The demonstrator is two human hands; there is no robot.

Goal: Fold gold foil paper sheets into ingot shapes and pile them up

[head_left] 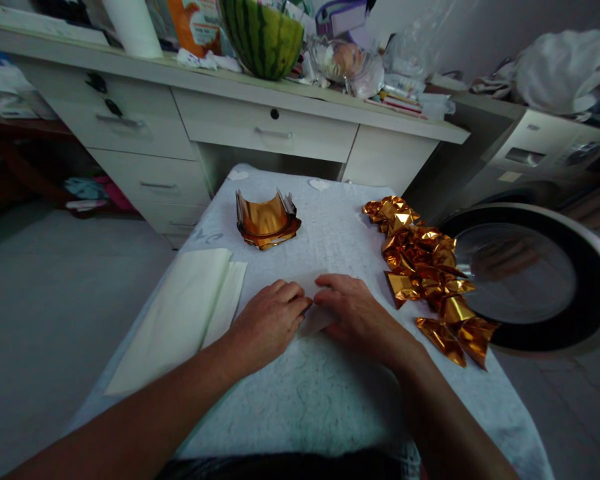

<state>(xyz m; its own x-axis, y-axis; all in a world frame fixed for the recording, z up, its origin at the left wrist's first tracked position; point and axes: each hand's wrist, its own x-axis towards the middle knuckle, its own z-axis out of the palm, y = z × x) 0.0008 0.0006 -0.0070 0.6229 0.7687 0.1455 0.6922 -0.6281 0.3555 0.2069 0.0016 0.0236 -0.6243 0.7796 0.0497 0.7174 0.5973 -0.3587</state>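
Between the 2 bare hands, near the middle of the cloth-covered table [330,413], is a thin sheet [314,323], seen in the head view. What shows of it runs from the far side of the fingers back toward the person's body, with the near end leaning a little to the left. This near-to-far line seems to be its long axis, but the hands hide much of it, so I cannot tell its full shape nor which end is the front. It looks whitish and half-transparent, smooth, with a soft pale edge, and it lies low over the cloth.

The left hand [270,313] comes from the left side, its fingers curled close together and touching the sheet. The right hand [355,310] is at the other side, fingers bent loosely over the sheet and the thumb side lower. Both hands are partly closed around it — whether they pinch it firmly or only press it, I cannot tell.

To the left of the left hand lies a stack of pale paper [180,310], pointing away and slightly right. Beyond the hands stands a curved copper-coloured piece [265,217]; on the right — a row of crumpled, shiny foil pieces [423,257].
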